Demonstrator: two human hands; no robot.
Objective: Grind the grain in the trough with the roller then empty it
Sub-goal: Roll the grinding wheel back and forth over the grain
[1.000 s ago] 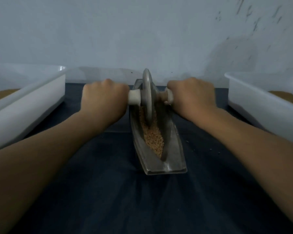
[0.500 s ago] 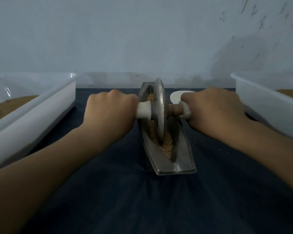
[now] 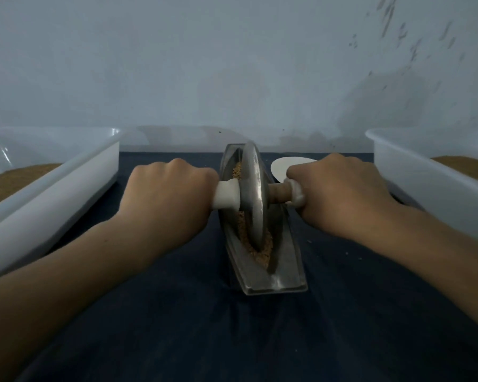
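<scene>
My hands, left [image 3: 167,201] and right [image 3: 340,198], grasp roller [image 3: 254,197] handles; trough [image 3: 262,230] long axis runs straight away from me; grain [image 3: 260,250] beneath.

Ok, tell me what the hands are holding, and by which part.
The roller, by the handles either side of its disc: the left hand grips the left handle, the right hand grips the right handle.
</scene>
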